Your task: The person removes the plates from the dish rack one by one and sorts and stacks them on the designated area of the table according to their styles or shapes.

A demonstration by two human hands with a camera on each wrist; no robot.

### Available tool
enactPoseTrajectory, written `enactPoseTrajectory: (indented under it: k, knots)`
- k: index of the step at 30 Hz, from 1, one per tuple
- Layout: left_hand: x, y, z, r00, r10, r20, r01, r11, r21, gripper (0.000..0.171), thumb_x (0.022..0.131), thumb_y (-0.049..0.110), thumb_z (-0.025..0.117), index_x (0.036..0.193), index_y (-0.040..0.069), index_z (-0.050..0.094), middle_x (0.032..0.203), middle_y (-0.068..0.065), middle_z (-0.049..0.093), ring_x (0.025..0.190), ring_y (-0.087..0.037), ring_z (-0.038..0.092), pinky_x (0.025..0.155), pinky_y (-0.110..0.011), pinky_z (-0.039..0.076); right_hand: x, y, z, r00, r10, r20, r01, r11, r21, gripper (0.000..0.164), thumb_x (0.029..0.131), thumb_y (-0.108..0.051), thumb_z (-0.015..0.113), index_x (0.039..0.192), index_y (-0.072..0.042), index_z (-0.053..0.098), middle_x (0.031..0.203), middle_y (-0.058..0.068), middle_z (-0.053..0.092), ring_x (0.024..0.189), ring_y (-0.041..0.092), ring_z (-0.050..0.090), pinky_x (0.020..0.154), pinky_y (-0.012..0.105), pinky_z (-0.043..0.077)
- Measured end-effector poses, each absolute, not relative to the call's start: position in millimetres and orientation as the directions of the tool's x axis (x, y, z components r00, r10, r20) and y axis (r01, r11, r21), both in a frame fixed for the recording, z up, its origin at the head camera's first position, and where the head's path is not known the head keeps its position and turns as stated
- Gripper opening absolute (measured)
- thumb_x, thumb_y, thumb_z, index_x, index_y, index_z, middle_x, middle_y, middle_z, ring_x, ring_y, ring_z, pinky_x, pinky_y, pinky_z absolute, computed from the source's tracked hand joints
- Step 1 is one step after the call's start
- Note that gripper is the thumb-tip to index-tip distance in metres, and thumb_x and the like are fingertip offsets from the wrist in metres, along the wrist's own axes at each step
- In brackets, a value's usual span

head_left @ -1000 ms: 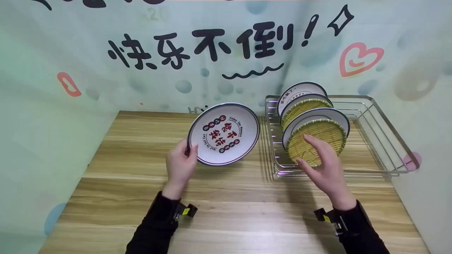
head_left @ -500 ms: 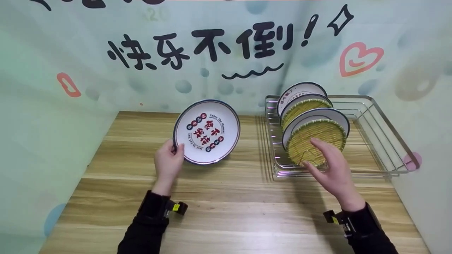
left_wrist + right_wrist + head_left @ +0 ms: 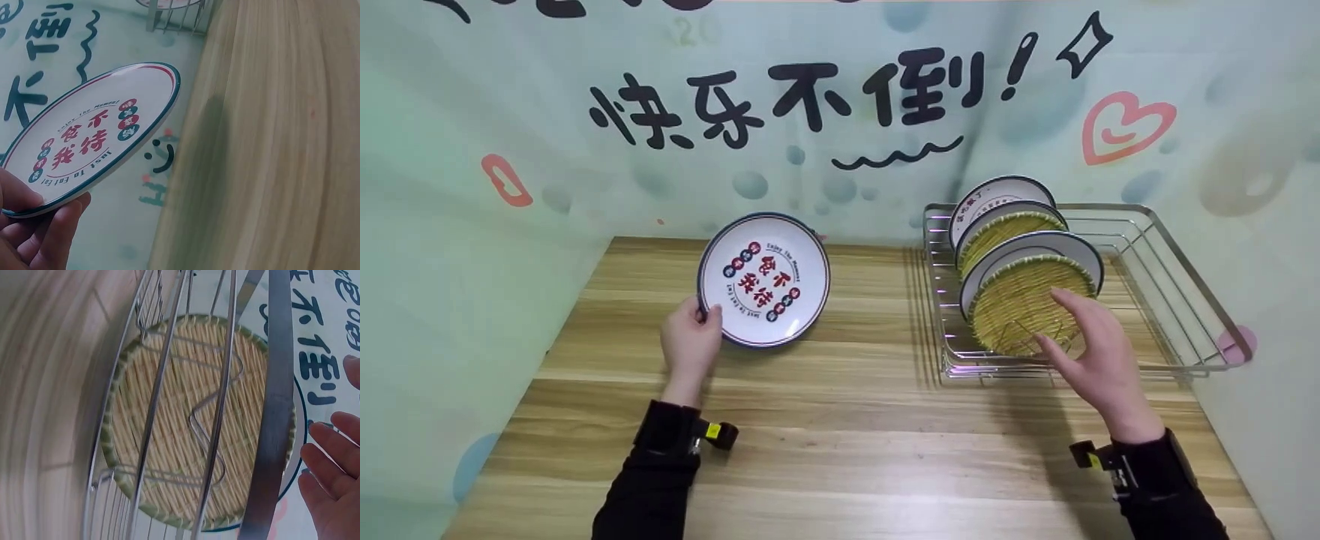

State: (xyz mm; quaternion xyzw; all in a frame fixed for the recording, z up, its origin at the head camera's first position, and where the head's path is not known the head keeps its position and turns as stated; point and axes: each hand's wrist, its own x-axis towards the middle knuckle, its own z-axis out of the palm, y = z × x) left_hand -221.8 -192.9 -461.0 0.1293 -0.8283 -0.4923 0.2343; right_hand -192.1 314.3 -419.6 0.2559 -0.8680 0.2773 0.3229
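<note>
My left hand (image 3: pixel 692 341) pinches the lower left rim of a white plate (image 3: pixel 765 315) with a blue edge and red and dark print, thumb on the face and fingers behind. In the left wrist view the plate (image 3: pixel 93 163) is tilted, held up off the tabletop. My right hand (image 3: pixel 1099 360) is at the front of the wire rack (image 3: pixel 1170 367), near a round woven bamboo tray (image 3: pixel 1024 300), with thumb and fingers spread and nothing between them. In the right wrist view the bamboo tray (image 3: pixel 185 382) stands behind the rack's wires, with the fingers (image 3: pixel 332 450) beside the rack.
Behind the front bamboo tray the rack holds a white plate (image 3: pixel 1072 244), another woven tray (image 3: pixel 1012 229) and further white plates (image 3: pixel 1001 191), all leaning upright. The rack stands at the table's right back, close to the printed backdrop (image 3: pixel 840 180). Wooden tabletop (image 3: pixel 847 450) spreads in front.
The left hand has carried the plate leftward, away from the rack. The right hand has drawn a little to the right and down; the plates and trays in the rack have stayed put.
</note>
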Motion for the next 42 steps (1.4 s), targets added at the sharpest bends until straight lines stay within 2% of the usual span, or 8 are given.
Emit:
enactPoseTrajectory:
  k: [3,8,11,15,19,27,35,42]
  knots:
    - [-224,-200,-463,-0.863,-0.465,0.199,-0.033,0.445,0.895,0.019,0.091,0.006,0.064,0.106,-0.005,0.069,0.095,-0.02,0.071,0.072,-0.02,0.061,0.061,-0.017,0.049,-194,319,-417,-0.653,-0.261,0.711,-0.622,0.72,-0.308,0.064,0.075,-0.002,0.079,0.133,0.006,0.054,0.131,0.023,0.059,0.118,0.041,0.053,0.112,0.037,0.033]
    - [-226,-210,-464,-0.864,-0.49,0.118,-0.084,0.371,0.925,0.02,0.093,0.007,0.062,0.106,-0.006,0.068,0.094,-0.023,0.07,0.06,-0.015,0.06,0.053,-0.018,0.05,-198,328,-411,-0.646,-0.258,0.718,-0.618,0.729,-0.295,0.062,0.077,-0.006,0.077,0.134,0.005,0.054,0.131,0.024,0.059,0.117,0.042,0.054,0.112,0.04,0.034]
    - [-230,-216,-465,-0.865,-0.496,0.073,-0.123,0.352,0.928,0.02,0.094,0.009,0.061,0.107,-0.006,0.066,0.097,-0.023,0.07,0.06,-0.021,0.063,0.051,-0.019,0.05,-201,332,-407,-0.648,-0.243,0.722,-0.609,0.735,-0.298,0.062,0.076,-0.003,0.078,0.134,0.004,0.055,0.128,0.023,0.06,0.113,0.041,0.054,0.109,0.039,0.035]
    - [-235,-224,-467,-0.861,-0.508,0.003,-0.177,0.307,0.935,0.023,0.096,0.011,0.06,0.112,-0.005,0.064,0.104,-0.023,0.07,0.07,-0.032,0.067,0.057,-0.024,0.055,-204,336,-402,-0.665,-0.219,0.714,-0.582,0.751,-0.311,0.063,0.077,0.0,0.079,0.134,0.004,0.055,0.128,0.024,0.06,0.114,0.04,0.054,0.108,0.043,0.036]
    - [-238,-230,-468,-0.85,-0.522,-0.067,-0.205,0.211,0.956,0.026,0.096,0.011,0.059,0.117,-0.005,0.063,0.105,-0.022,0.068,0.067,-0.026,0.067,0.066,-0.032,0.059,-206,338,-397,-0.681,-0.208,0.702,-0.564,0.761,-0.32,0.062,0.078,0.001,0.078,0.135,0.004,0.054,0.13,0.024,0.059,0.118,0.041,0.053,0.109,0.047,0.035]
    - [-245,-239,-467,-0.834,-0.516,-0.196,-0.272,0.076,0.959,0.035,0.099,0.012,0.056,0.131,-0.001,0.057,0.111,-0.015,0.063,0.064,-0.013,0.062,0.078,-0.034,0.058,-213,344,-389,-0.673,-0.198,0.712,-0.554,0.773,-0.309,0.057,0.081,-0.001,0.075,0.133,0.006,0.055,0.129,0.026,0.059,0.117,0.045,0.052,0.109,0.049,0.036]
    - [-252,-243,-471,-0.821,-0.515,-0.246,-0.287,-0.001,0.958,0.032,0.097,0.01,0.057,0.125,-0.006,0.057,0.111,-0.015,0.058,0.061,-0.012,0.061,0.067,-0.027,0.059,-222,348,-380,-0.686,-0.19,0.702,-0.538,0.782,-0.314,0.054,0.083,-0.001,0.075,0.133,0.006,0.055,0.128,0.026,0.059,0.118,0.045,0.052,0.107,0.051,0.036]
    - [-255,-251,-475,-0.813,-0.486,-0.319,-0.321,-0.083,0.944,0.039,0.097,0.006,0.054,0.134,-0.007,0.05,0.123,-0.017,0.053,0.069,-0.014,0.063,0.074,-0.027,0.059,-228,347,-376,-0.707,-0.184,0.683,-0.519,0.791,-0.325,0.052,0.084,-0.003,0.074,0.133,0.005,0.056,0.126,0.026,0.06,0.117,0.044,0.052,0.105,0.053,0.037]
